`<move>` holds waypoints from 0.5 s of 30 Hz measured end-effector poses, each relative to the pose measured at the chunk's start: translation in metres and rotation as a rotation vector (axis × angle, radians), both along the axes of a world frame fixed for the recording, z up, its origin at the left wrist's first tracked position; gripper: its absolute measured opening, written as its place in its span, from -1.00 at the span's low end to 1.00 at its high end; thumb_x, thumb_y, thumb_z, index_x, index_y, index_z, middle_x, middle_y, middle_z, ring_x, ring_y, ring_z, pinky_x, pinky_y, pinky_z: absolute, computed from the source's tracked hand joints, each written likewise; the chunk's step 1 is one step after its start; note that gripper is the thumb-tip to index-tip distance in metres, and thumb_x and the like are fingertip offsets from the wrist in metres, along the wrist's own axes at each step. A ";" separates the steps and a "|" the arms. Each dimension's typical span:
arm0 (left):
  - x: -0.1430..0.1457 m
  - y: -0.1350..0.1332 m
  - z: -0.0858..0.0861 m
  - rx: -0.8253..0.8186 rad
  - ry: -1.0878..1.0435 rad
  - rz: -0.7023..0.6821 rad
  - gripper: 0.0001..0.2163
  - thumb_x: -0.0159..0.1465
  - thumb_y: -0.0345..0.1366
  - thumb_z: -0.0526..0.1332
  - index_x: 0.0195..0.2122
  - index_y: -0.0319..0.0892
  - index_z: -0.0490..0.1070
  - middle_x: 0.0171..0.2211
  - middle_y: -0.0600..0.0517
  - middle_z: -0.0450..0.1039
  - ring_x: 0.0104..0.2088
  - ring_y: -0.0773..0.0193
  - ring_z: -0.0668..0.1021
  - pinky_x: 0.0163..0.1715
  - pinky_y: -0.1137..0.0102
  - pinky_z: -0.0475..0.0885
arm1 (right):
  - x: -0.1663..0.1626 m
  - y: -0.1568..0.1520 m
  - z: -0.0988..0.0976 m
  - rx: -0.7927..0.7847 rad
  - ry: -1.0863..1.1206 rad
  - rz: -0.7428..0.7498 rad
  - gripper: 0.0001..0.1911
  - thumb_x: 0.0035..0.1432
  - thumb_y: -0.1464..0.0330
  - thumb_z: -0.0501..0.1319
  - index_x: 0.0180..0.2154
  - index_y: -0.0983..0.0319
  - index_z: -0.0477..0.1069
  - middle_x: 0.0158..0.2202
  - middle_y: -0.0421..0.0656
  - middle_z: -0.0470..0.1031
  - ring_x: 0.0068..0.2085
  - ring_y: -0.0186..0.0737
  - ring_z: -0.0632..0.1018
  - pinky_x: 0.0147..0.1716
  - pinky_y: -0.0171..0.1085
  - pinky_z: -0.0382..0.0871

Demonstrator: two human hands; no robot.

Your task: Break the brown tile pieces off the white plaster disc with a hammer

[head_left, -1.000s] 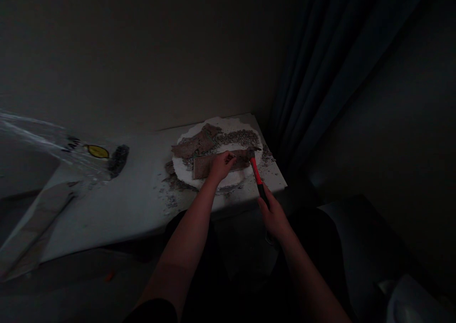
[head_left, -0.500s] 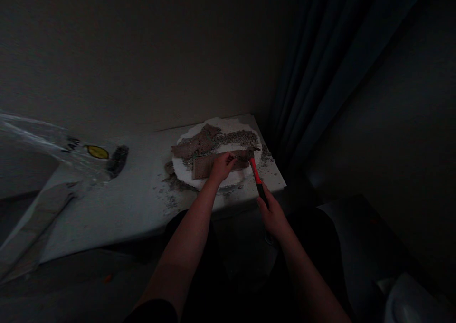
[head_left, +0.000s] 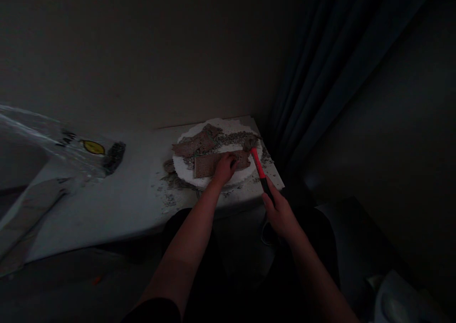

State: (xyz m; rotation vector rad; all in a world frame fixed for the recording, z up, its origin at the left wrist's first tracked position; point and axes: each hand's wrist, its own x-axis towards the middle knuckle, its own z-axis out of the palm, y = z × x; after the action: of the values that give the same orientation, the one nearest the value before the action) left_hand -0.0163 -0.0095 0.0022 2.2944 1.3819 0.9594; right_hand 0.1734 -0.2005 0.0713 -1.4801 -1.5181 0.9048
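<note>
A round white foam slab [head_left: 185, 171] lies on the far right end of a white table [head_left: 117, 199]. On it rest a flat brown tile-like piece [head_left: 208, 164], broken brown pieces [head_left: 194, 145] and grey rubble [head_left: 235, 137]. My left hand [head_left: 225, 167] presses on the right part of the flat brown piece. My right hand [head_left: 281, 213] grips the black end of a hammer with a red handle [head_left: 258, 164]. Its head [head_left: 249, 143] sits just above the brown piece's right end.
Grey crumbs [head_left: 167, 197] are scattered on the table in front of the slab. A clear plastic bag with a yellow label [head_left: 93, 147] lies at the left, with a long pale board [head_left: 24, 218] below it. A dark curtain [head_left: 320, 85] hangs at the right. The room is dim.
The hammer head has lifted slightly up and away from the brown piece. My left hand stays on the piece. The view has shifted a little.
</note>
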 end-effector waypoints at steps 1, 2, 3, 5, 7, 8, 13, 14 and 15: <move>0.001 0.001 -0.001 -0.004 0.015 0.007 -0.87 0.32 -0.30 0.16 -0.25 -0.22 0.47 -0.13 -0.12 0.43 -0.13 0.16 0.51 -0.03 0.28 0.42 | 0.000 -0.001 0.005 0.016 -0.012 0.010 -0.38 0.37 0.23 0.01 0.39 0.17 -0.01 0.31 -0.06 0.25 0.31 -0.13 0.28 0.28 -0.06 0.13; 0.001 0.001 -0.001 -0.007 0.023 0.010 -0.86 0.32 -0.30 0.16 -0.24 -0.23 0.48 -0.13 -0.13 0.44 -0.13 0.15 0.51 -0.03 0.27 0.42 | 0.000 -0.001 0.009 0.026 -0.024 0.020 -0.38 0.37 0.24 0.01 0.39 0.16 -0.02 0.32 -0.07 0.23 0.31 -0.13 0.27 0.28 -0.07 0.13; 0.001 0.002 -0.001 -0.011 0.027 0.009 -0.85 0.32 -0.30 0.16 -0.24 -0.23 0.48 -0.13 -0.14 0.45 -0.12 0.14 0.51 -0.03 0.27 0.42 | -0.001 -0.002 0.010 0.030 -0.034 0.027 -0.38 0.36 0.24 0.02 0.39 0.15 -0.02 0.33 -0.09 0.22 0.31 -0.13 0.27 0.28 -0.06 0.13; 0.002 0.003 -0.002 -0.023 0.022 -0.005 -0.86 0.31 -0.33 0.15 -0.21 -0.23 0.49 -0.13 -0.14 0.46 -0.11 0.13 0.51 -0.02 0.26 0.42 | -0.002 -0.003 0.008 0.008 -0.058 0.039 -0.39 0.35 0.25 0.04 0.38 0.14 0.02 0.30 -0.08 0.27 0.31 -0.11 0.28 0.28 -0.04 0.14; 0.003 0.004 -0.003 -0.028 0.010 -0.023 -0.86 0.30 -0.36 0.15 -0.20 -0.22 0.49 -0.12 -0.14 0.46 -0.10 0.14 0.52 -0.01 0.26 0.43 | -0.003 -0.005 0.004 -0.025 -0.078 0.043 -0.39 0.34 0.25 0.05 0.37 0.14 0.06 0.25 -0.07 0.35 0.29 -0.09 0.31 0.27 -0.02 0.16; 0.003 0.005 -0.003 -0.026 0.006 -0.028 -0.86 0.30 -0.36 0.15 -0.21 -0.22 0.49 -0.11 -0.13 0.46 -0.11 0.14 0.52 -0.01 0.26 0.43 | -0.004 -0.007 0.002 -0.030 -0.082 0.038 -0.40 0.35 0.25 0.05 0.37 0.15 0.06 0.24 -0.06 0.36 0.28 -0.09 0.32 0.26 -0.02 0.17; 0.004 0.006 -0.005 0.004 -0.004 -0.054 -0.85 0.30 -0.31 0.14 -0.25 -0.22 0.48 -0.11 -0.13 0.46 -0.12 0.15 0.52 -0.01 0.27 0.43 | -0.007 -0.013 0.009 0.025 -0.073 -0.009 -0.39 0.37 0.24 0.01 0.39 0.17 0.01 0.30 -0.07 0.26 0.30 -0.14 0.30 0.27 -0.09 0.15; 0.005 0.007 -0.005 0.004 -0.005 -0.050 -0.85 0.30 -0.31 0.14 -0.25 -0.23 0.48 -0.11 -0.14 0.47 -0.12 0.14 0.52 -0.01 0.27 0.42 | -0.008 -0.012 0.011 0.027 -0.070 0.001 -0.39 0.37 0.24 0.02 0.38 0.18 0.01 0.30 -0.07 0.27 0.30 -0.15 0.29 0.28 -0.09 0.15; 0.005 0.007 -0.006 0.002 -0.004 -0.044 -0.84 0.30 -0.30 0.14 -0.24 -0.23 0.48 -0.11 -0.14 0.47 -0.12 0.14 0.52 -0.01 0.27 0.42 | -0.008 -0.011 0.013 0.023 -0.067 0.015 -0.40 0.36 0.24 0.02 0.38 0.18 0.03 0.30 -0.07 0.27 0.30 -0.15 0.29 0.28 -0.09 0.14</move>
State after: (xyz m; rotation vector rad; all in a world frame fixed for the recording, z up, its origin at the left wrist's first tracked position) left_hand -0.0116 -0.0028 -0.0037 2.3133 1.3237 0.9510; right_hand 0.1649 -0.2117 0.0842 -1.4984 -1.5850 0.8511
